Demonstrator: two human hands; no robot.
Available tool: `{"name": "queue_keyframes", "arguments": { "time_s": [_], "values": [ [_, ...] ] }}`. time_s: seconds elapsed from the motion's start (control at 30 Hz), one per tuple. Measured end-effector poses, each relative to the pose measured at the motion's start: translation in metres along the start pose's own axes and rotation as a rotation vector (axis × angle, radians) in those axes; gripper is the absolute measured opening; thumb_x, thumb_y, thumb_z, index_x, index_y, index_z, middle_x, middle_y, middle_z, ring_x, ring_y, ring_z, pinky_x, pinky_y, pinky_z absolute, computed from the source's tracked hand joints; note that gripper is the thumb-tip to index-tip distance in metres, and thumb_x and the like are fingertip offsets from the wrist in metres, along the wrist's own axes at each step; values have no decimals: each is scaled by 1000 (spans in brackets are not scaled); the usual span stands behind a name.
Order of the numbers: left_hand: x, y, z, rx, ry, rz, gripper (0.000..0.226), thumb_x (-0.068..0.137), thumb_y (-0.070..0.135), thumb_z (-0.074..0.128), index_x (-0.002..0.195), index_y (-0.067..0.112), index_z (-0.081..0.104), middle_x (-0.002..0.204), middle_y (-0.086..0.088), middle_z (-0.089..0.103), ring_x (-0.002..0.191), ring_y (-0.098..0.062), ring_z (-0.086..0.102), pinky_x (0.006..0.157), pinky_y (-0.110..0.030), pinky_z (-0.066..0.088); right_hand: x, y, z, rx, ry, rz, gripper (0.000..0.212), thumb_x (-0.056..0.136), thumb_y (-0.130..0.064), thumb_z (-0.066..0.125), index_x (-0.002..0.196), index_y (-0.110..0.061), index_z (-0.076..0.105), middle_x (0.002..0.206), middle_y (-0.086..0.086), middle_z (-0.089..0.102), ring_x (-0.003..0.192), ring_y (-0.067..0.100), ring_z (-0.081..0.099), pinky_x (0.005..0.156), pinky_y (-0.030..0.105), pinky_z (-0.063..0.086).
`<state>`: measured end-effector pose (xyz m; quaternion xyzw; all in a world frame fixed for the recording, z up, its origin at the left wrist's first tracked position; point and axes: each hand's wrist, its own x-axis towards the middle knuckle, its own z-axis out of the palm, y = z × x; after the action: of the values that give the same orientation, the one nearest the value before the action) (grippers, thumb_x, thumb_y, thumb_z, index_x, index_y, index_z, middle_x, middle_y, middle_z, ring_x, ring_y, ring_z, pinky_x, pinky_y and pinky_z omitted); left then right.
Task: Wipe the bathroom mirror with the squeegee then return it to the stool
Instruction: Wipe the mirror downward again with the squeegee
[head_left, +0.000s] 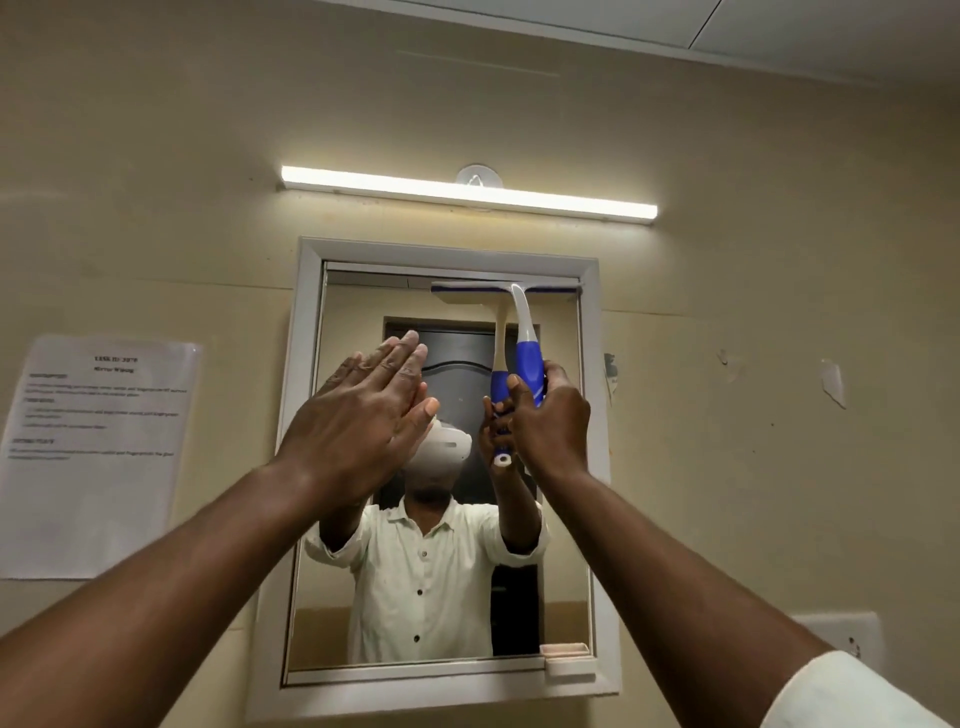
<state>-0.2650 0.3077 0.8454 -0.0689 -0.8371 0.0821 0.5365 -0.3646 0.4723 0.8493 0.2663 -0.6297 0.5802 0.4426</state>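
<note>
Head view. A rectangular mirror (363, 597) in a smooth white moulded frame hangs on a matt, cream-painted wall (753, 260) with scuffs and small chips. The squeegee (527, 358) stands upright against the upper right part of the glass: its straight blade bar, white with a dark blue rubber edge, lies level just under the top of the frame, and a curved white neck widens down into a glossy blue plastic grip. The right hand (548, 415) grasps that blue grip, fingers and thumb curled round it, a pale cuff showing at the forearm near the lower right corner. The left hand (358, 415) is released and flat, fingers straight and held together, raised before the upper left part of the glass (whether the fingertips touch the surface cannot be told). The glass reflects both raised arms, a doubled handle with a white ringed end, a white button-up shirt with dark buttons and a dark panelled door. A long, slim tube light (467, 193) glows above the frame, with a round clear plastic hook (478, 176) touching its upper edge. A glossy, sleeved printed sheet (98, 452) is fixed to the wall left of the mirror; its heading seems to read "Mirror Wiping", the smaller lines too blurred to read. A small white ledge (569, 660) with a pinkish insert sits at the frame's lower right corner.
</note>
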Motion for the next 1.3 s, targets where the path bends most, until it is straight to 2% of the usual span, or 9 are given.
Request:
{"name": "queue_keyframes", "arguments": {
  "time_s": [0.2, 0.33, 0.47, 0.57, 0.63, 0.73, 0.83, 1.13, 1.3],
  "values": [
    [-11, -7, 11, -41, -29, -3, 65, 87, 57, 8, 144, 29, -7, 153, 15, -11, 140, 0, -15, 113, -21, -8, -1, -2, 4, 19, 5, 24, 48, 92, -25, 57, 134, -4, 46, 114, 17, 61, 101, 26, 63, 89, 34, 54],
    [-14, -14, 17, -57, -35, -11, 65, 86, 58, 6, 142, 30, -10, 152, 16, -14, 139, 2, -18, 112, -19, -10, 3, -5, 6, 34, -10, 44, 50, 92, -24, 56, 137, -4, 44, 114, 17, 61, 99, 24, 63, 84, 27, 51],
    [-20, -20, 23, -62, -53, -14, 64, 87, 58, 5, 143, 31, -12, 153, 17, -14, 139, 4, -18, 111, -18, -13, -1, 1, 4, 23, -10, 58, 49, 93, -25, 56, 136, -7, 45, 108, 11, 61, 82, 11, 57, 62, 6, 41],
    [-25, -23, 28, -64, -77, -23, 64, 86, 58, 4, 141, 32, -16, 152, 17, -17, 138, 5, -21, 111, -18, -14, -6, 6, 3, 32, -11, 68, 46, 92, -24, 57, 133, -7, 48, 106, 8, 60, 84, 12, 57, 64, 5, 39],
    [-28, -24, 30, -75, -91, -32, 64, 86, 58, 3, 140, 32, -18, 151, 18, -19, 137, 6, -22, 110, -17, -15, -10, 7, 2, 36, -10, 75, 43, 92, -23, 58, 131, -6, 50, 102, 6, 59, 84, 14, 58, 69, 10, 44],
    [-32, -24, 32, -98, -97, -31, 64, 86, 60, 3, 141, 33, -17, 151, 19, -18, 138, 6, -19, 111, -18, -12, -14, 8, 1, 57, -17, 108, 42, 91, -23, 59, 129, -5, 51, 107, 12, 63, 89, 21, 64, 84, 31, 56],
    [-37, -21, 32, -123, -89, -38, 63, 86, 60, 4, 140, 33, -16, 150, 20, -16, 136, 8, -19, 111, -18, -11, -21, 7, -1, 70, -21, 135, 43, 91, -22, 59, 129, -4, 52, 110, 13, 64, 92, 22, 66, 89, 35, 56],
    [-65, -11, 29, -141, -127, -58, 68, 88, 57, 10, 148, 26, 1, 154, 15, -6, 136, 6, -10, 112, -23, -3, -54, 14, -10, 65, -40, 156, 8, 90, -22, 60, 95, -23, 54, 76, -5, 57, 79, 23, 67, 79, 45, 59],
    [-87, -5, 25, -123, -183, -76, 66, 92, 57, 12, 149, 23, 8, 159, 4, 6, 145, -8, 4, 115, -31, 4, -80, 22, -14, 90, -52, 208, 7, 90, -21, 60, 94, -22, 54, 84, 6, 63, 81, 28, 68, 79, 48, 58]
  ]
}}
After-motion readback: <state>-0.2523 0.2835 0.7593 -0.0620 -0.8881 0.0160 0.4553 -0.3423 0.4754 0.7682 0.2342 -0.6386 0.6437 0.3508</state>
